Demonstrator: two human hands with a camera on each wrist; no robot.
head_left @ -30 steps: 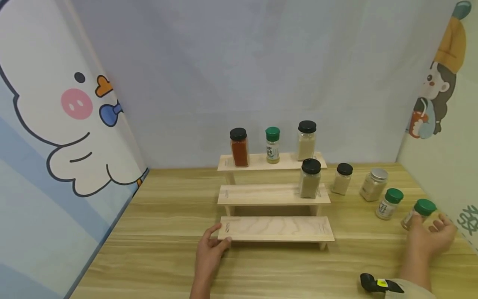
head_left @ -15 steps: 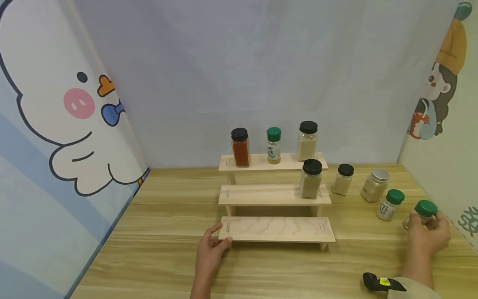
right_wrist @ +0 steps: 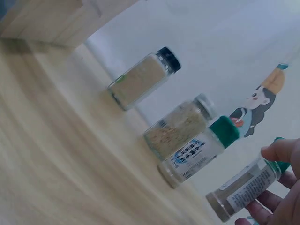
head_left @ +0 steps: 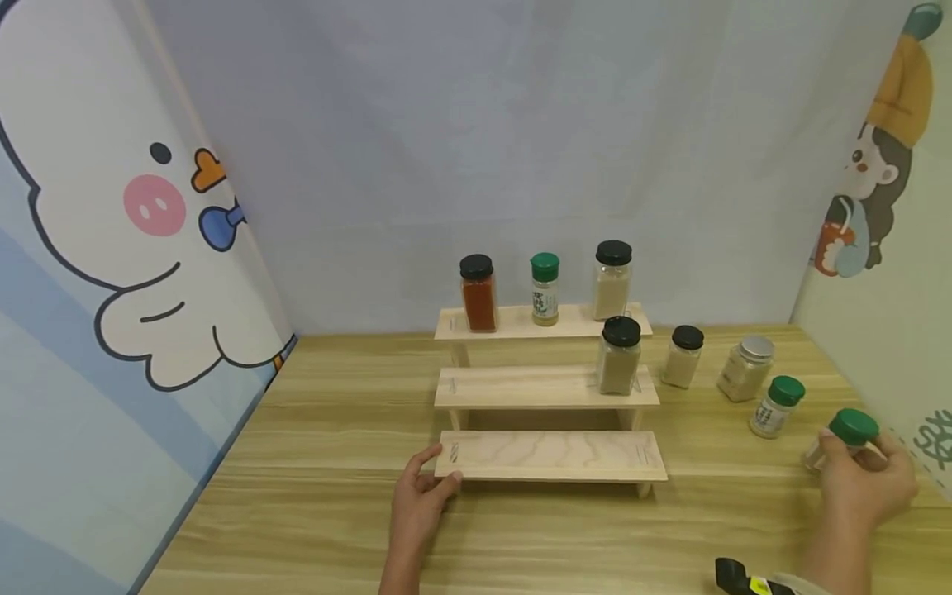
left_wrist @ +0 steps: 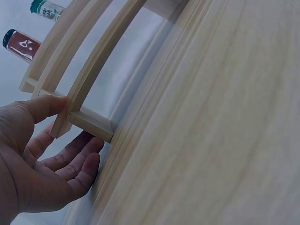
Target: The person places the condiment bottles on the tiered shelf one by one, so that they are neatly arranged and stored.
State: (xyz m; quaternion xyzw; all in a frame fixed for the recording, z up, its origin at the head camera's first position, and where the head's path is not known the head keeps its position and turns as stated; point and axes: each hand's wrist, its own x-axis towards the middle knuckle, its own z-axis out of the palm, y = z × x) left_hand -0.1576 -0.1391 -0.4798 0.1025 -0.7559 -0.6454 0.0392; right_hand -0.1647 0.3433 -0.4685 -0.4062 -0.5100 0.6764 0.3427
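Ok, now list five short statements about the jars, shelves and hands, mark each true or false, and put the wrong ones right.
1. The left hand holds the bottom shelf. True.
2. The red jar stands on the middle shelf. False: it stands on the top shelf.
3. The right hand grips a green-lidded jar. True.
4. The silver-lidded jar stands on the top shelf. False: it stands on the table.
5. Three jars stand on the top shelf. True.

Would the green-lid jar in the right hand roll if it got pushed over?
Probably: the jar looks round. It might feel slippery, since its sides look smooth, and seems stiff, undented in the right hand.
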